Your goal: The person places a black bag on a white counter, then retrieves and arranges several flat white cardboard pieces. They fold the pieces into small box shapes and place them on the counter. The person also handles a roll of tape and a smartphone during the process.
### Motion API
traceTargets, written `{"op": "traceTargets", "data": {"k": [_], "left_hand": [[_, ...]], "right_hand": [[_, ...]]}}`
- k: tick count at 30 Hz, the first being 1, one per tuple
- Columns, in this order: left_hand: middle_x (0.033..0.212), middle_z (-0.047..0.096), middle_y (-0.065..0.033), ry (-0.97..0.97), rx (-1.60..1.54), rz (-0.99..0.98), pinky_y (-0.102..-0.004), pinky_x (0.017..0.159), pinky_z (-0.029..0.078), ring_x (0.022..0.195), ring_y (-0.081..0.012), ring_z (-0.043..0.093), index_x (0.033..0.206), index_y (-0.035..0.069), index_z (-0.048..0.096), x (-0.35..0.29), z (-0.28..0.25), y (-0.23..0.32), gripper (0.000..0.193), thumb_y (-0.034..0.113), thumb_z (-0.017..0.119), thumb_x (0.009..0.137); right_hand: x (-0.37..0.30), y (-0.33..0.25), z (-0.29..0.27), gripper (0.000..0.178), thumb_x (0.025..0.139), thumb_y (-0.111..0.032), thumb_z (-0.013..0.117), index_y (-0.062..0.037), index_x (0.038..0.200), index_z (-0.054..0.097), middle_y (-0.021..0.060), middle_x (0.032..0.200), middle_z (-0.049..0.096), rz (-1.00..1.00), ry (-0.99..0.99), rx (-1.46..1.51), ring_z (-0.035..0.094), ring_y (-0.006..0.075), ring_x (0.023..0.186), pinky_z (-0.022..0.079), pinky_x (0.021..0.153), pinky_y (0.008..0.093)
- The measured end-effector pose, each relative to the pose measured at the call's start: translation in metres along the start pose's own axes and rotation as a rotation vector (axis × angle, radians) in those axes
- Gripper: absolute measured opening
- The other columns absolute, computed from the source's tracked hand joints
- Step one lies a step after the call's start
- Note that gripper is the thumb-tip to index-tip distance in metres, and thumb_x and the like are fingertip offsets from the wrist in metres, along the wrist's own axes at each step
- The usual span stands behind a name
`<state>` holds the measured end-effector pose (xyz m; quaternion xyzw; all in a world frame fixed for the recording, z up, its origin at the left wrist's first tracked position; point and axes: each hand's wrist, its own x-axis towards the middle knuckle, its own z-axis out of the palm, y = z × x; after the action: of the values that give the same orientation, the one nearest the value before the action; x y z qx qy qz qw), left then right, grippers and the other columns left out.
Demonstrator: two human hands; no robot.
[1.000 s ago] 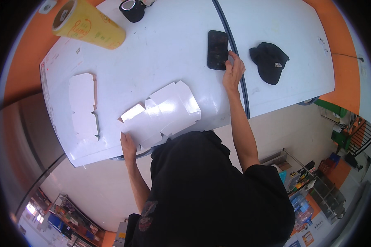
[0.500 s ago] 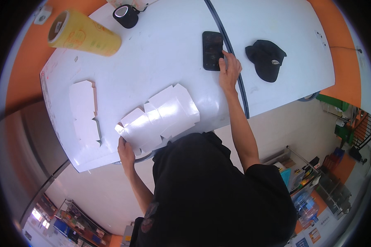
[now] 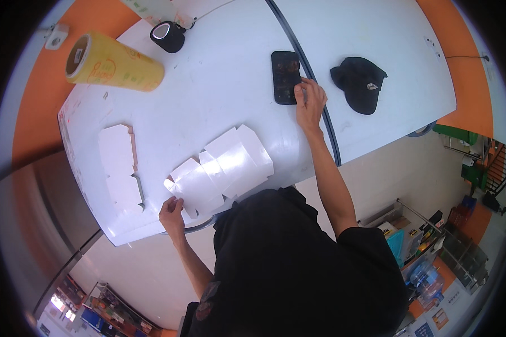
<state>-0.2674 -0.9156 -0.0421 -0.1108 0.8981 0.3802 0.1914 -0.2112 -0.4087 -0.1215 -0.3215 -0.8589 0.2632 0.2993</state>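
On the white table lies a black smartphone (image 3: 284,77), its dark screen facing up. My right hand (image 3: 310,105) is at its lower right edge, thumb and fingers apart, fingertips touching or just above the phone. An unfolded white glossy carton blank (image 3: 225,165) lies flat near the table's front edge, with cut flaps and crease lines. My left hand (image 3: 172,217) is at its lower left corner, fingers bent and slightly apart; whether they touch the board is hard to see. Farther left lies a second white carton piece (image 3: 120,165), narrower, with brown and dark edges.
A large roll of yellowish film (image 3: 118,63) stands at the back left, beside a black cylindrical device (image 3: 168,37) with a cord. A dark strip (image 3: 315,73) crosses the table. Right of it lies a black cap (image 3: 361,84). Shelving (image 3: 416,241) stands on the floor at right.
The view has shifted, so the table's things appear slightly lower. My left fingers have lifted and bent at the carton's corner. My right hand stays by the phone's edge.
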Motion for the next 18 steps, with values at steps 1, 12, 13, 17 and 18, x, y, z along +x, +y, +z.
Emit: {"op": "traceTargets", "data": {"k": [1,12,13,17,18], "left_hand": [[0.1,0.08,-0.0169,0.013,0.002,0.001,-0.0333,0.08,0.06,0.086,-0.0217,0.075,0.123,-0.007,0.074,0.0,-0.001,-0.001,0.038,0.017,0.079,0.093],[0.092,0.08,-0.0159,0.069,0.184,-0.049,-0.037,0.079,0.06,0.08,-0.0242,0.076,0.123,-0.002,0.073,-0.002,0.001,0.012,0.037,0.013,0.078,0.089],[0.092,0.08,-0.0166,0.084,0.214,-0.033,-0.0383,0.08,0.06,0.081,-0.0259,0.077,0.123,-0.002,0.073,-0.001,0.003,0.013,0.037,0.013,0.077,0.089],[0.093,0.08,-0.0191,0.114,0.321,-0.008,-0.0431,0.085,0.06,0.086,-0.032,0.078,0.123,-0.002,0.072,0.002,0.009,0.014,0.04,0.012,0.075,0.086],[0.093,0.08,-0.0192,0.115,0.34,-0.008,-0.0432,0.086,0.06,0.086,-0.0323,0.078,0.123,-0.003,0.072,0.004,0.01,0.014,0.041,0.012,0.075,0.086]], "right_hand": [[0.0,-0.001,-0.001,0.028,0.106,-0.035,0.062,-0.0088,0.113,0.07,0.0089,0.134,0.067,0.002,-0.002,0.001,0.053,0.0325,0.134,0.028,0.119,0.0508],[0.011,-0.019,0.022,0.06,0.102,-0.051,0.067,-0.0115,0.147,0.063,0.0173,0.146,0.051,0.107,-0.041,-0.166,0.037,0.0385,0.14,0.017,0.121,0.0584],[0.011,-0.02,0.024,0.061,0.102,-0.053,0.067,-0.0122,0.148,0.063,0.0178,0.147,0.05,0.111,-0.055,-0.197,0.036,0.0392,0.14,0.017,0.121,0.0594],[0.01,-0.022,0.022,0.062,0.101,-0.057,0.065,-0.0172,0.149,0.065,0.0182,0.149,0.049,0.084,-0.105,-0.261,0.036,0.0414,0.14,0.016,0.121,0.0623],[0.009,-0.022,0.021,0.062,0.101,-0.057,0.065,-0.0187,0.149,0.064,0.0183,0.15,0.049,0.04,-0.109,-0.268,0.035,0.0415,0.142,0.015,0.122,0.0633]]}}
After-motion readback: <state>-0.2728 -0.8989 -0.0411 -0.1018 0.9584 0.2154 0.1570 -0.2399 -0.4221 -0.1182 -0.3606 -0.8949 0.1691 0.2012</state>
